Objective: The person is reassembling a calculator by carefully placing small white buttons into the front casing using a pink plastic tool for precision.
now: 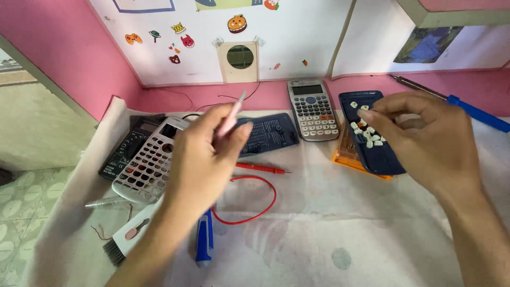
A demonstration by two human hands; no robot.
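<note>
Head view, landmark: we are taking the grey scientific calculator with its keys in place (pixel 313 109), lying against the pink back ledge, as our reference for every place below.

Left hand (pixel 204 154): we are pinching a thin pale pink tweezer-like tool (pixel 232 118), fingers clamped around it, its tip pointing up and away, left of the grey calculator; holding it raised like this is keeping the point free of the clutter.

Right hand (pixel 419 135): we are hovering right of the grey calculator, fingertips drawn together over the tray; whether a key is caught between them we cannot tell.

Keys: small loose white key caps (pixel 366 135) are sitting heaped in a dark blue calculator back shell (pixel 374 157), just right of the grey calculator, the shell serving as a tray so they are not scattering.

Emptied shell: a white calculator face with bare key holes (pixel 149 162) is lying well left of the grey calculator, under our left wrist.

Other parts: a dark blue keypad panel (pixel 268 134) is resting just left of the grey calculator; a blue-handled screwdriver (pixel 475 112) is lying far right.
</note>
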